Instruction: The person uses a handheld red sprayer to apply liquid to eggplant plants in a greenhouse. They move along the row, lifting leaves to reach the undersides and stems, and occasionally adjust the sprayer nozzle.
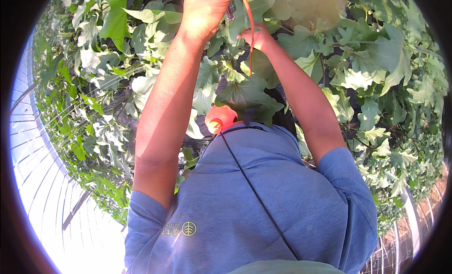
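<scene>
At the top edge my left hand (208,9) is partly cut off by the picture, its fingers out of sight. It looks closed around a tool with a dark and metallic end (231,10) that juts out beside the palm. A thin red strip (251,23) hangs down just right of this tool, its tail loose in front of the leaves. My right hand (257,38) reaches in among lobed green leaves (249,97), lower and to the right. Leaves and the strip partly cover its fingers, so its grip is unclear.
Dense leafy plants (378,58) surround both arms. Thin strings (109,81) cross the foliage at left. A bright red-orange object (220,119) sits at my waist, beside a black cord (254,189) running across my blue shirt. A pale ribbed greenhouse-like wall (46,175) curves along the left.
</scene>
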The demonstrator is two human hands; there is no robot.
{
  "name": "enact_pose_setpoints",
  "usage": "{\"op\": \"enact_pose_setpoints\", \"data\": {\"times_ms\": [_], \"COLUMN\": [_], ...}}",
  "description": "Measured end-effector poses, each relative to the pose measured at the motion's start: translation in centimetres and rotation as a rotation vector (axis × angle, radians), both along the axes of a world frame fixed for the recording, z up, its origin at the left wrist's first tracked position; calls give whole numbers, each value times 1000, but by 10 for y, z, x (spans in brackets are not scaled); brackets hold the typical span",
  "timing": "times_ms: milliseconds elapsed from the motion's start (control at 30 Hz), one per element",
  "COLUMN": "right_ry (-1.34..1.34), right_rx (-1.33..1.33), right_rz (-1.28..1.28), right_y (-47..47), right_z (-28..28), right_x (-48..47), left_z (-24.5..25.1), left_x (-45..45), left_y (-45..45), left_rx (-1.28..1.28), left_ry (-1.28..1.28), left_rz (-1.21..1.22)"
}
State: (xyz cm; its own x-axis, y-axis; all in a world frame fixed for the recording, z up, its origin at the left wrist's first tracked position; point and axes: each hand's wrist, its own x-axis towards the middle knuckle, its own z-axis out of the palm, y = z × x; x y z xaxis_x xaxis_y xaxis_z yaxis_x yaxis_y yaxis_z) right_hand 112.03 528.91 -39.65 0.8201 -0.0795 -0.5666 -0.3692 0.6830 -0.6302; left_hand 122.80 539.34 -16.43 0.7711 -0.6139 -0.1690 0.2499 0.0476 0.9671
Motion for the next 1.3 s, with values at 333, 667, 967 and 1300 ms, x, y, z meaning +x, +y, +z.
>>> {"op": "enact_pose_setpoints", "data": {"times_ms": [333,667,967,1300], "right_ry": [-142,-66,-47,-67], "right_rx": [-1189,-374,-530,-729], "right_rz": [284,233,258,293], "right_y": [7,16,-44,-35], "right_z": [-27,37,61,51], "right_x": [-8,1,-58,-67], "left_z": [-2,28,13,-5], "left_x": [29,-59,-93,-127], "left_y": [35,28,95,132], "left_rx": [-41,32,64,41], "left_ry": [-155,99,196,168], "left_rz": [189,-68,58,144]}}
